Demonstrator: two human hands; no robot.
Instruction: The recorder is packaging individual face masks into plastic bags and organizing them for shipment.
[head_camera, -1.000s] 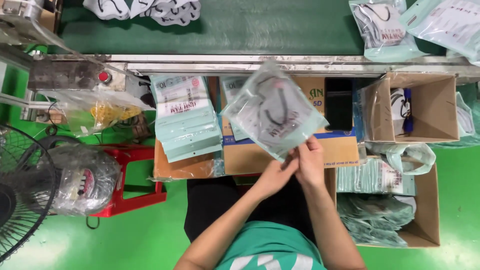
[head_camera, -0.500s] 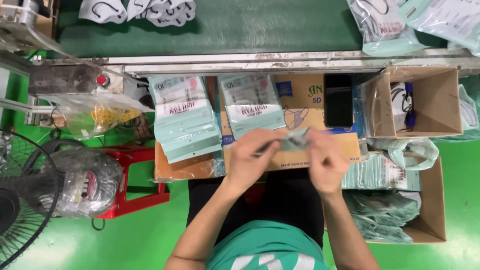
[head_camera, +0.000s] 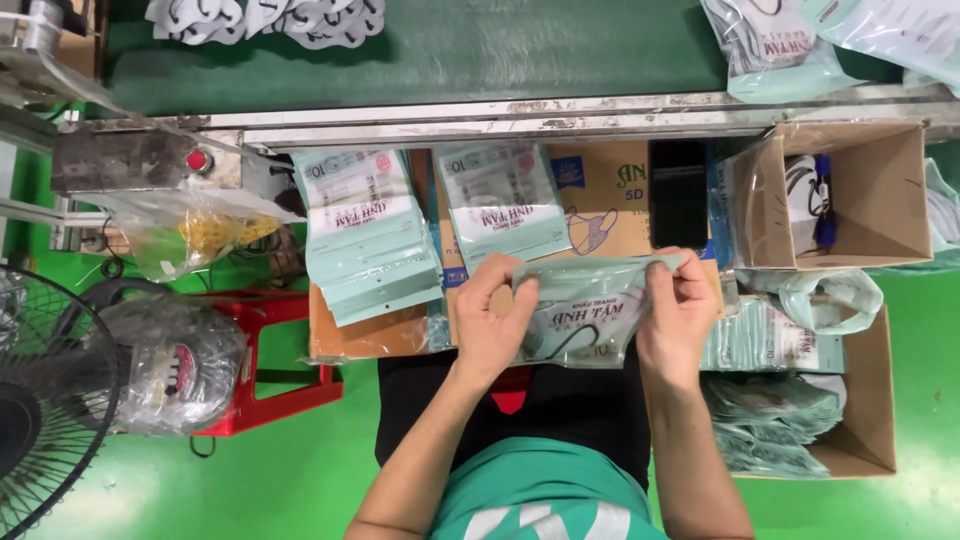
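Both my hands hold one pale green plastic pouch (head_camera: 585, 310) with a printed front, over my lap. My left hand (head_camera: 490, 320) grips its left edge and my right hand (head_camera: 678, 315) pinches its top right edge. A dark curved shape shows through the pouch's lower part. Just beyond the pouch lie two fanned stacks of flat empty pouches, one stack (head_camera: 365, 230) at the left and another stack (head_camera: 503, 205) in the middle, resting on flattened cardboard (head_camera: 600, 205).
A green conveyor belt (head_camera: 500, 50) with a metal rail runs across the top, carrying filled bags (head_camera: 775, 45) and loose masks (head_camera: 270, 18). An open cardboard box (head_camera: 880, 190) stands at right, another box with filled pouches (head_camera: 780, 420) below it. A fan (head_camera: 40, 420) and red stool (head_camera: 290, 390) stand left.
A second ago I held the pouch raised and tilted in front of me. It has come down flat over my lap, with my hands spread to its two sides.
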